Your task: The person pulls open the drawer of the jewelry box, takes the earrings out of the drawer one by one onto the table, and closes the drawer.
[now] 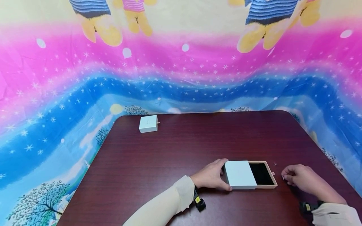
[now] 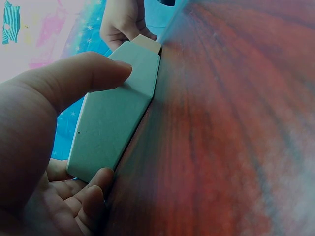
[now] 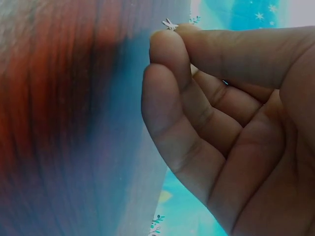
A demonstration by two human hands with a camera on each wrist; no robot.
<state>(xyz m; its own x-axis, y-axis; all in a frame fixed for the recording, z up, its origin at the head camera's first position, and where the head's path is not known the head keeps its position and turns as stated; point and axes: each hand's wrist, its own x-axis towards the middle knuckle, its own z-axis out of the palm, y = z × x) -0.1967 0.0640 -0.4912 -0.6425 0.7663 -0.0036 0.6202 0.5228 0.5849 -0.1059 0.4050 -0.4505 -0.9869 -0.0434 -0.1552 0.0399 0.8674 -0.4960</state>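
Observation:
A white sliding jewelry box (image 1: 240, 175) lies on the table, its drawer (image 1: 275, 186) partly out to the right and lined with black (image 1: 261, 173). My left hand (image 1: 212, 175) grips the sleeve's left end, thumb on the near side and fingers round the far end. In the left wrist view the box (image 2: 113, 113) sits between thumb and fingers. Right of the drawer, my right hand (image 1: 304, 179) pinches a tiny silvery X-shaped piece (image 3: 170, 24) between thumb and fingertip; it looks like a small earring. Another tiny shiny piece (image 1: 275, 164) lies beyond the drawer's pull tab (image 1: 273, 173).
A second white box (image 1: 148, 124), closed and with a small tab, stands at the table's far left. The dark red-brown table (image 1: 181, 147) has rounded far corners. A printed cloth (image 1: 181, 75) hangs behind and beside it. Each wrist bears a black strap.

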